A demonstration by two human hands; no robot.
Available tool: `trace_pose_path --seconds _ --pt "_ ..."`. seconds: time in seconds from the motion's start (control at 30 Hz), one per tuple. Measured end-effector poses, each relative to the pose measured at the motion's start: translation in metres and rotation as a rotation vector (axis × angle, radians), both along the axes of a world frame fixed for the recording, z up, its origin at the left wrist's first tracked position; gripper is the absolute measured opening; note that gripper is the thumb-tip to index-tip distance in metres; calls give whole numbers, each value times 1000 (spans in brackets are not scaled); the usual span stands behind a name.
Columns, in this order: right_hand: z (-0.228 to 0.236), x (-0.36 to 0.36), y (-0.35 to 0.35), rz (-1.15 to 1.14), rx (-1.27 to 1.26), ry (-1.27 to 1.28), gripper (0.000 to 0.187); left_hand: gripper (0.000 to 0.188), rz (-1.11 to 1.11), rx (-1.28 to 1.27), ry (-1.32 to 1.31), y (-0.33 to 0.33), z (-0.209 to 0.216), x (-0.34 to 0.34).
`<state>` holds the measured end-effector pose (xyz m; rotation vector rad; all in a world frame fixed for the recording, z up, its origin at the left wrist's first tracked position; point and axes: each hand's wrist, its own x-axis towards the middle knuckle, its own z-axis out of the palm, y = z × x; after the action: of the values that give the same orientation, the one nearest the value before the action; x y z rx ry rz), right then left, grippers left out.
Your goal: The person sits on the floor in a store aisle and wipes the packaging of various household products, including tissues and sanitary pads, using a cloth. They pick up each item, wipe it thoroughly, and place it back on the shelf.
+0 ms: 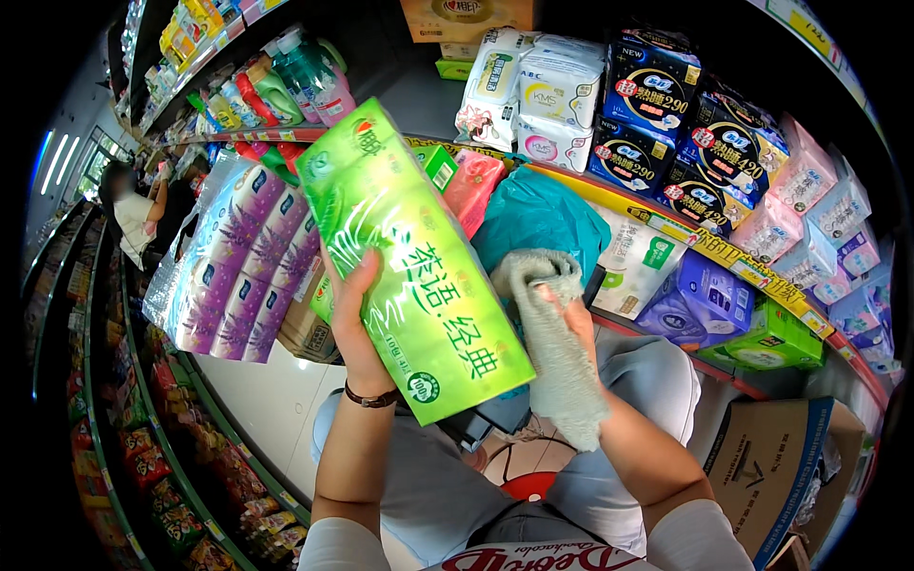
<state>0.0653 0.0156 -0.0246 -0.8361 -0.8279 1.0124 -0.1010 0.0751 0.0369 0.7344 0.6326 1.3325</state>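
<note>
My left hand (358, 319) grips a long green plastic-wrapped tissue pack (409, 276) by its left side, holding it tilted before me. A dark bracelet circles that wrist. In my right hand (571, 324) is a pale grey-green cloth (562, 371), bunched over the fingers and hanging down along the wrist. The cloth is close to the right edge of the pack; whether they touch I cannot tell. Just beyond it lies a crumpled teal plastic bag (538, 219). To the left of the pack stands a wrapped bundle of purple paper rolls (248, 262).
Sanitary pad packs (657, 114) and wipes (557, 90) stack on the shelf ahead. Purple (700, 300) and green tissue packs sit lower right. An open cardboard box (771, 466) stands at my right. Snack shelves (171, 457) line the left; another person (133, 214) is farther back.
</note>
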Motion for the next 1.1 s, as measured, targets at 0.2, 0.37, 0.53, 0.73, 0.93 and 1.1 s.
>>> trace_pose_path --seconds 0.2,0.37,0.53,0.73,0.93,1.1 --pt "33 0 -15 -31 -197 173 24 51 -55 -86 -19 -6 0 12" --pt "30 2 -20 270 -453 588 32 64 13 131 73 -5 6 21" --pt "-5 -2 -39 402 -374 411 53 74 52 209 134 -2 9 21" --pt "1 0 -25 481 -390 657 70 78 -96 178 179 -13 7 35" --pt "31 15 -17 444 -266 825 71 83 -291 288 283 -23 -2 47" --pt "30 39 -1 322 -41 856 64 84 -483 441 440 -34 -9 50"
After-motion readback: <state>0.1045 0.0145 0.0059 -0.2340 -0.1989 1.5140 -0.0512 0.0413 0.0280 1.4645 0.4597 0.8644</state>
